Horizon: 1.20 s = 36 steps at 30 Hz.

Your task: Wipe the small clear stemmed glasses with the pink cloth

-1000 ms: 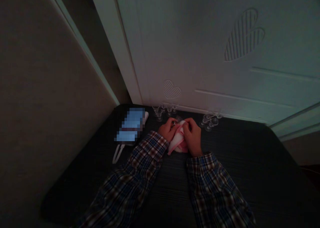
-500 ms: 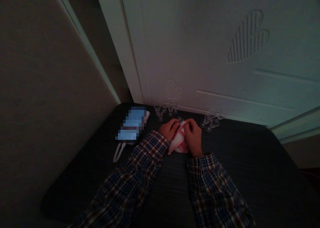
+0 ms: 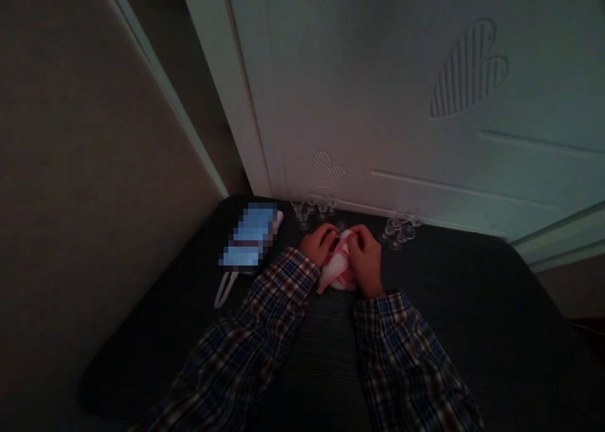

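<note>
Between my hands, low over the dark table, is a pink and white cloth (image 3: 335,271) with its lower end hanging down. My right hand (image 3: 367,258) pinches the upper part of it, thumb and fingers pressed together. My left hand (image 3: 317,244) is curled from the other side around what looks like a small clear glass (image 3: 341,225). Only a faint transparent part of that glass shows beyond the fingertips; the cloth and fingers hide the rest.
Several small clear stemmed glasses (image 3: 303,216) stand behind my left hand, and more glasses (image 3: 404,235) are at the right. A phone (image 3: 250,233) with a white cable (image 3: 224,290) lies at the left. A white panel (image 3: 378,104) with heart reliefs rises behind the table (image 3: 321,362).
The clear glass part beyond my fingertips has shifted slightly in angle. Both hands stay almost in place around the cloth; everything else is unchanged.
</note>
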Tool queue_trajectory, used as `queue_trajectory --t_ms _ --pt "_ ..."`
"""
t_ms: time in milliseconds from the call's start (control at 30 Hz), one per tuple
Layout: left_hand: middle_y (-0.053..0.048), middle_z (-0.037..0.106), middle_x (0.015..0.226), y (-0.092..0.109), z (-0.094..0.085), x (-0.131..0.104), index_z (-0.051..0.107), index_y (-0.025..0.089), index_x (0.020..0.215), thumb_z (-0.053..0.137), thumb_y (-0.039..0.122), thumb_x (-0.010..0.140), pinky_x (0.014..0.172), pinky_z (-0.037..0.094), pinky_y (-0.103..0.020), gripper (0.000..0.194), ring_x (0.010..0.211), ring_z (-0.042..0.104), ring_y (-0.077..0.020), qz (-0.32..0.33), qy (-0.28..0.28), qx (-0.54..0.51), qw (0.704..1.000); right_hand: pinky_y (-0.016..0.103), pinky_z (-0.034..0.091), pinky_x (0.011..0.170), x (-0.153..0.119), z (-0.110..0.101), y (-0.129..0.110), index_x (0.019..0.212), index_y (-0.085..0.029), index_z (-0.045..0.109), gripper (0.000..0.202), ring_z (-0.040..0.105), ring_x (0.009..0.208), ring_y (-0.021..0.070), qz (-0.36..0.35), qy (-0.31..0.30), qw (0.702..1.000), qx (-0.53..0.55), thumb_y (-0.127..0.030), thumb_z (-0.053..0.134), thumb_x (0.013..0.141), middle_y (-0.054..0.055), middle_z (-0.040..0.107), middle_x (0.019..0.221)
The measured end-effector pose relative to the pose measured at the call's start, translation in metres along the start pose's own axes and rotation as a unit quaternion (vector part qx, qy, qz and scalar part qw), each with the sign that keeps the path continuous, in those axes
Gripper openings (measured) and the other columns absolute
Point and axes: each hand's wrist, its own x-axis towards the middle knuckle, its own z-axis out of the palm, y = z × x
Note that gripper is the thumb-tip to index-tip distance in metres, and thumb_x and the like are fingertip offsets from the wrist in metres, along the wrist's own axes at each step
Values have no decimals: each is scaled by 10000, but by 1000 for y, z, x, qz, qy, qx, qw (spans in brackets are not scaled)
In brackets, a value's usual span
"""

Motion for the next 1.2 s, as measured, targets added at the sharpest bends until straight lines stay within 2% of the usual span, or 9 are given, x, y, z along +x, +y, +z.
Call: queue_trajectory --t_ms 233,567,800,967,1200 --pt "6 620 902 0 -1 1 525 213 971 303 347 855 693 416 -215 283 781 571 -119 2 0 -3 1000 209 333 577 0 1 2 756 -177 528 197 485 624 104 6 6 1000 -1 -266 355 786 -25 531 662" --pt "19 598 703 5 -4 -1 527 209 961 298 357 849 594 403 -204 294 637 555 -108 -15 -13 -10 1000 215 334 568 1 2 6 752 -183 535 202 492 615 110 17 -1 1000 -13 -270 355 778 -23 540 657" --pt "22 594 655 3 -1 -1 519 209 979 318 407 835 501 366 -195 316 535 526 -101 -13 -16 -11 1000 216 330 565 2 3 11 764 -189 542 206 498 617 113 24 -20 999 -31 -281 359 778 -18 555 673" --pt "15 605 676 6 -2 -2 517 203 979 342 404 826 526 364 -200 307 594 546 -113 1 -12 11 1000 214 336 567 3 4 11 755 -185 543 204 505 623 114 27 -22 999 -24 -279 362 769 -14 559 672" --pt "18 604 653 8 -3 -2 516 207 984 349 394 822 510 356 -201 299 581 548 -116 -4 -16 8 1000 218 333 570 3 3 10 761 -184 545 210 504 623 116 27 -25 999 -32 -283 360 763 -12 561 676"
